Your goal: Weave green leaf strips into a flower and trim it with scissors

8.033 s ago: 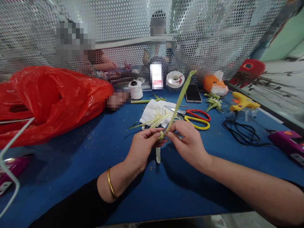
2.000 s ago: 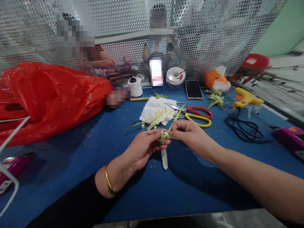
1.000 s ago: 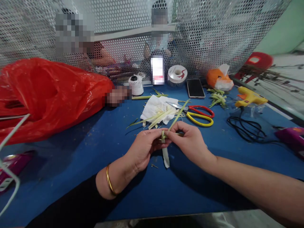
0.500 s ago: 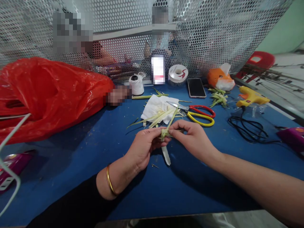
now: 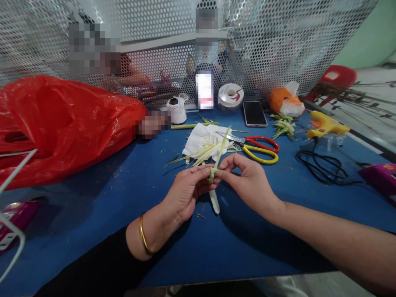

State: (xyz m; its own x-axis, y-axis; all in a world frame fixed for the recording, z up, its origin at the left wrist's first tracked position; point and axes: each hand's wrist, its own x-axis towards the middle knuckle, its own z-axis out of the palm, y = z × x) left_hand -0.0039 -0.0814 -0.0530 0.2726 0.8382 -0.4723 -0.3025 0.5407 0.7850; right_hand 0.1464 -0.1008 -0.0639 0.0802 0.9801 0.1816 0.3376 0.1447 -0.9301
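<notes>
Between my hands is a small folded piece of pale green leaf strip (image 5: 213,171), with one long end sticking up from it. My left hand (image 5: 188,187) pinches it from the left, a gold bangle on that wrist. From the right, my right hand (image 5: 244,177) has thumb and forefinger closed on its edge. A pale strip (image 5: 214,202) hangs or lies below the fingers; whether it joins the folded piece I cannot tell. Just beyond, scissors (image 5: 261,149) with red and yellow handles rest against a white tissue (image 5: 198,142) holding loose leaf strips (image 5: 204,154).
A red plastic bag (image 5: 71,132) fills the left side. At the back stand a thread spool (image 5: 176,110), a lit phone (image 5: 204,90), a ribbon roll (image 5: 230,95) and a dark phone (image 5: 255,114). On the right lie folded leaf pieces (image 5: 284,126) and a yellow glue gun (image 5: 328,124) with cable.
My right hand has shifted slightly left, closer to my left fingers. The long leaf end now stands higher and more upright. Both hands keep their hold.
</notes>
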